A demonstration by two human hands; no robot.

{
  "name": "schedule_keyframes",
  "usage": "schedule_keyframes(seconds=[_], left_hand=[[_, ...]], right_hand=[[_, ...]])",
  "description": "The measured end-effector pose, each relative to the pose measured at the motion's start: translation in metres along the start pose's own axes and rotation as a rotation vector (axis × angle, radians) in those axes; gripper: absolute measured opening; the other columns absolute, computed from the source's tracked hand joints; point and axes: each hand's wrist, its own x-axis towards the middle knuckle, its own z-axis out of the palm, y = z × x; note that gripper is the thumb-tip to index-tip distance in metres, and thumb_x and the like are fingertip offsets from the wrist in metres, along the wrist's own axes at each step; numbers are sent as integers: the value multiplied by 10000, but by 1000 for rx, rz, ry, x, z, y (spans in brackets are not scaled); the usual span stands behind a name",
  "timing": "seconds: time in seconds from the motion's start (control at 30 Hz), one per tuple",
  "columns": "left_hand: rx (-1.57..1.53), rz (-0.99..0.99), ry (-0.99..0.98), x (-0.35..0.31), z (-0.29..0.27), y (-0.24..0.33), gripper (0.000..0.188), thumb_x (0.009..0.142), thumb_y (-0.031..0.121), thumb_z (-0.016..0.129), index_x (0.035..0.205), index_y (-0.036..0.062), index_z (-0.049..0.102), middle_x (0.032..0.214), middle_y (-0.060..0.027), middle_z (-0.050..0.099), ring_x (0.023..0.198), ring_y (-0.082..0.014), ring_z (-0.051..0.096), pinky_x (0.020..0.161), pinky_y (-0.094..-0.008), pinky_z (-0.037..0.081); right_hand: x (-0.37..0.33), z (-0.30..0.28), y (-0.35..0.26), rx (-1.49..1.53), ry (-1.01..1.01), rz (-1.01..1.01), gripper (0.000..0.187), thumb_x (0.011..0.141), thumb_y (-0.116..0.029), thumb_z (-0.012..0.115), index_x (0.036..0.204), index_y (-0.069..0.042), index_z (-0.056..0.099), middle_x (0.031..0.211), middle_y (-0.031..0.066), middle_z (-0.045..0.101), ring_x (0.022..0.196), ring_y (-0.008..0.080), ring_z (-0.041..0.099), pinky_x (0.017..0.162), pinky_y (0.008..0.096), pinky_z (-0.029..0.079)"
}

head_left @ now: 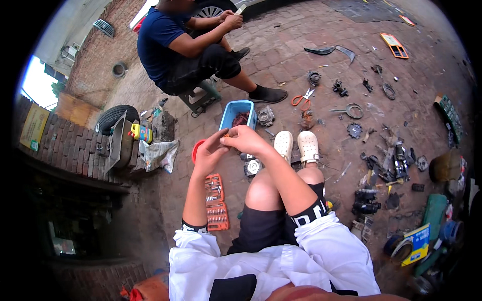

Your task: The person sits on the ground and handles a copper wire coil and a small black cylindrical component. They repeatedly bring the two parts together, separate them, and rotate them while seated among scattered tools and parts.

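1. Far left, on the brick ledge: worn black rubber tyre (pixel 116 116), grey metal tray (pixel 117 140) leaning by it, small yellow plastic bottle (pixel 140 132), crumpled newspaper bundle (pixel 158 154) just beside.
2. On the paving below the hands: open orange plastic socket-bit case (pixel 216 202), rows of small metal bits inside.
3. Left hand (pixel 209 153) raised over the knees, fingers curled, thumb and forefinger closed together on a tiny orange-brown part (pixel 227 135) — too small to identify.
4. Part sits at the meeting point of both hands, above a red round plastic bowl (pixel 196 150) and near a light-blue rectangular plastic tub (pixel 238 114) with dark pieces inside.
5. Right hand (pixel 246 140) touching the left, fingertips pinched on the same part from the other side.
6. Handling, as a judgement: very light, probably rigid, easily dropped and lost among the clutter — best held by fingertips on opposite sides, close over the bowl.
7. Beyond: a seated person in a dark-blue shirt (pixel 160 40) on a low green stool (pixel 201 95), hands busy with something small.
8. Right of the white perforated clogs (pixel 296 145): orange-handled scissors (pixel 302 99), round metal rings, black mechanical parts scattered on the bricks, green box (pixel 434 213) at far right.
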Motion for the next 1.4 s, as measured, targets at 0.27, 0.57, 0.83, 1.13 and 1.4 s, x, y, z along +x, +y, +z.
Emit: schedule_keyframes(seconds=[0.27, 0.57, 0.83, 1.13, 1.4], left_hand=[[-38, -36, 50, -15, -11, 18, 508, 796, -26, 605, 1278, -31, 444, 1247, -110, 513, 1140, -184, 508, 962, -314, 411], [-400, -162, 68, -15, -17, 8, 544, 768, 30, 680, 1268, -21, 472, 1215, -107, 545, 1094, -165, 544, 935, -288, 439], [-515, -235, 4, -7, -29, 4, 560, 778, 85, 702, 1244, -85, 441, 1171, -131, 558, 1042, -176, 572, 932, -308, 458], [-537, -268, -4, 4, -35, 16, 507, 775, 36, 684, 1222, -81, 474, 1132, -139, 589, 1012, -194, 596, 926, -308, 465], [-521, -268, -9, 16, -32, 20, 469, 769, -18, 667, 1206, -65, 504, 1082, -129, 616, 956, -184, 618, 877, -292, 492]], right_hand=[[2, -5, -9, 253, -319, 120, 228, 927, -203, 483, 935, -17, 613, 760, -34, 566, 635, 41, 484, 589, 195, 415], [-7, -6, -22, 184, -267, 77, 229, 890, -137, 562, 1033, 36, 606, 828, 17, 602, 678, 72, 529, 634, 215, 450], [-4, -6, -24, 369, -261, 230, 262, 902, -146, 550, 1111, 12, 568, 748, -17, 562, 652, 66, 547, 638, 204, 487], [2, -6, -26, 454, -252, 200, 242, 893, -136, 576, 1079, 18, 585, 775, 10, 595, 586, 58, 541, 504, 183, 439], [1, -8, -23, 394, -156, 158, 260, 895, -152, 577, 1094, 16, 576, 824, 30, 620, 641, 68, 582, 515, 176, 439]])
